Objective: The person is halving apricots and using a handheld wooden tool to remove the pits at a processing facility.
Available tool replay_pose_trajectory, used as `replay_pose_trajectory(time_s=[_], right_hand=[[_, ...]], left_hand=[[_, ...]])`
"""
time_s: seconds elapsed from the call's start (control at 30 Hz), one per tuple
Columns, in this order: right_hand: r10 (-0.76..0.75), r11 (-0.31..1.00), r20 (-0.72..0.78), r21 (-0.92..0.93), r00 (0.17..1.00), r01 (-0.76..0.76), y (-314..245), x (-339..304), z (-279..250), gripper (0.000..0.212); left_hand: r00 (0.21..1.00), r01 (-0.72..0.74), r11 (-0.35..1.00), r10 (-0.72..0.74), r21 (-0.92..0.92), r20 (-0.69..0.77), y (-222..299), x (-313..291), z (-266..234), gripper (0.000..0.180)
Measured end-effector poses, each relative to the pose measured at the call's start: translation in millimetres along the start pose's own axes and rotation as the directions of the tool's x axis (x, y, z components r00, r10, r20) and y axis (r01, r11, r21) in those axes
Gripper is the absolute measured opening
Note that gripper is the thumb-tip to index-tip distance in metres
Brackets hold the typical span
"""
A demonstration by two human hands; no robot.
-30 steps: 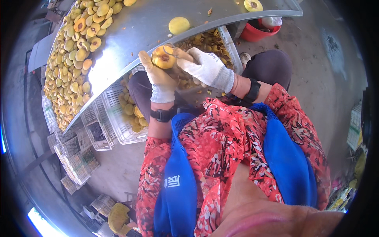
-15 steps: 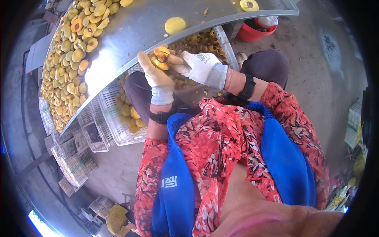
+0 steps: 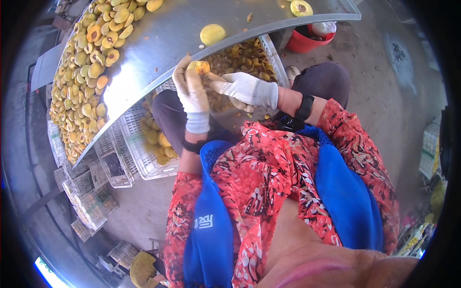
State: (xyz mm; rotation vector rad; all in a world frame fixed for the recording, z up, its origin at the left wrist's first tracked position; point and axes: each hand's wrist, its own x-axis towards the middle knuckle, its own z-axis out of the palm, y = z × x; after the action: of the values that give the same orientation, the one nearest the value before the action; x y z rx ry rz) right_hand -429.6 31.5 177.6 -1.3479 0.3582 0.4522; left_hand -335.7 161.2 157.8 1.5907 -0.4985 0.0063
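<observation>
My left hand [image 3: 192, 93], in a white glove with stained fingers, is closed around a yellow stone fruit [image 3: 199, 68], like a peach or apricot, with orange flesh showing. It is just below the metal table's near edge. Close beside the fruit, my gloved right hand [image 3: 247, 90] has its fingers curled together and pointing at it; what they grip, if anything, is too small to make out. Below both hands stands a white crate [image 3: 274, 55] filled with brownish-yellow fruit pieces [image 3: 247, 60].
On the metal table [image 3: 168, 33] lie a heap of halved fruit [image 3: 89, 72] at left, a single yellow fruit [image 3: 212, 35] and a cut half [image 3: 301, 8]. A red bucket [image 3: 307, 42] stands at right. Another white crate [image 3: 141, 144] holds fruit by my left knee.
The fruit in my left hand looked split apart before; now one rounded orange piece shows at the fingertips. My right hand has drawn slightly back and lower, its fingers tilted down.
</observation>
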Motion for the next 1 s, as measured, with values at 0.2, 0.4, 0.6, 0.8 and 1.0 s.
replay_pose_trajectory(time_s=[0.2,0.4,0.6,0.8,1.0], right_hand=[[0.144,0.987,0.174,-0.091,0.974,-0.129,-24.7,-12.8,-14.9,0.048],[0.071,0.969,0.250,0.211,0.966,-0.126,-4.9,-2.0,-3.2,0.045],[0.051,0.875,0.621,0.349,0.782,-0.335,-1.0,17.0,-14.1,0.053],[-0.006,0.976,0.234,0.212,0.972,-0.045,7.1,11.1,16.9,0.053],[-0.409,0.828,0.029,-0.409,0.912,0.384,29.6,17.8,18.0,0.049]], left_hand=[[0.980,0.173,0.977,-0.158,-0.128,0.122,7.6,9.8,-11.5,0.032],[0.998,0.040,0.993,-0.035,-0.115,0.052,-3.1,16.1,-0.7,0.045],[0.998,0.018,0.989,-0.010,-0.147,0.055,-5.3,15.0,-5.4,0.058],[0.948,0.315,0.887,-0.274,-0.337,0.164,9.8,21.2,-6.3,0.072],[0.865,0.396,0.744,-0.499,-0.538,-0.054,-1.8,28.3,-30.2,0.068]])
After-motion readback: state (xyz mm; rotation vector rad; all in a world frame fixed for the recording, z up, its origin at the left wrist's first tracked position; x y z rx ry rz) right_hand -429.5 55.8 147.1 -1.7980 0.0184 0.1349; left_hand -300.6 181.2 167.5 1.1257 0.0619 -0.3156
